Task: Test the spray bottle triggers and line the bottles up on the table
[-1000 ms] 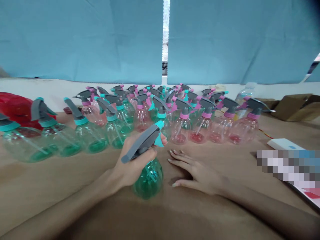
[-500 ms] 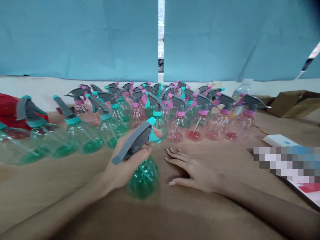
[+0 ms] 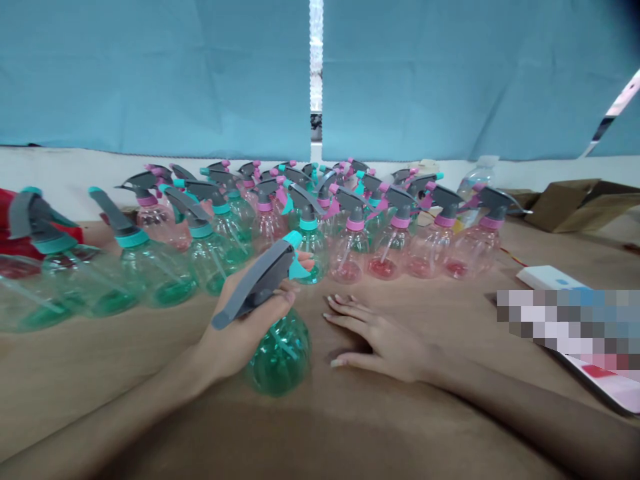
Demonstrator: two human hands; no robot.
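Note:
My left hand [image 3: 240, 333] is wrapped round the neck of a green spray bottle [image 3: 281, 357] with a grey and turquoise trigger head. The bottle stands on the table in front of me, its head pointing away to the right. My fingers and palm hide its collar. Palm down on the table to the right of this bottle lies my right hand [image 3: 380, 340], fingers spread and holding nothing. Just beyond both hands is a turquoise-collared spray bottle [image 3: 313, 250]; beside it stands a pink spray bottle [image 3: 347, 257].
Several more green bottles [image 3: 157, 280] and pink bottles [image 3: 467, 252] stand in rows across the back of the table [image 3: 320, 433]. At the right are an open cardboard box [image 3: 583, 205], a clear bottle [image 3: 479, 175] and a white, partly blurred object [image 3: 545, 277]. Something red [image 3: 10, 227] sits far left.
The whole view has shifted slightly, so everything appears a little further left. My left hand keeps its hold on the green spray bottle, and my right hand still lies flat.

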